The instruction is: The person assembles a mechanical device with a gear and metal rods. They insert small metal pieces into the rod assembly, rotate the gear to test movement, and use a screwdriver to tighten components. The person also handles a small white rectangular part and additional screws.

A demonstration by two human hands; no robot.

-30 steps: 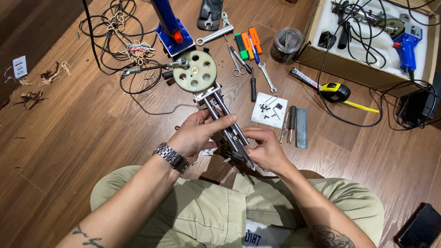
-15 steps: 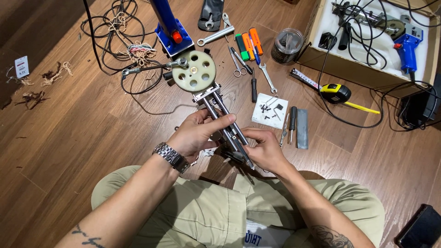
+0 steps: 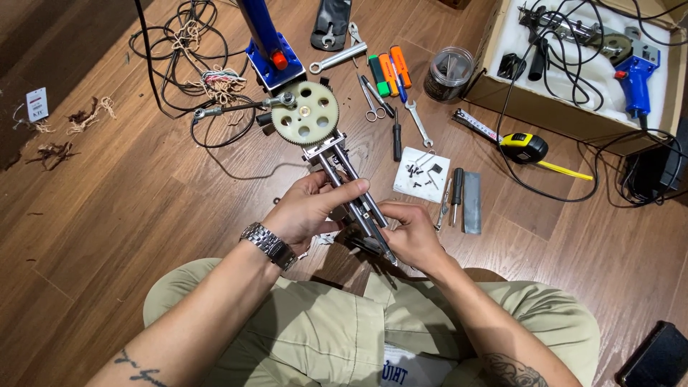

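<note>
A metal mechanism of parallel steel rods with a large cream gear wheel at its far end lies over the wooden floor in front of my knees. My left hand, with a metal watch on the wrist, grips the rods from the left, thumb across the top. My right hand holds the near end of the rods from the right, fingers pinching the frame. The lowest tip of the mechanism is hidden between my hands.
A white paper with small screws, a screwdriver, wrenches, scissors, a yellow tape measure, a jar, tangled cables, a blue stand and an open box holding a blue tool lie around.
Almost nothing differs; both hands keep hold of the mechanism, and the right fingers shift slightly along the rods.
</note>
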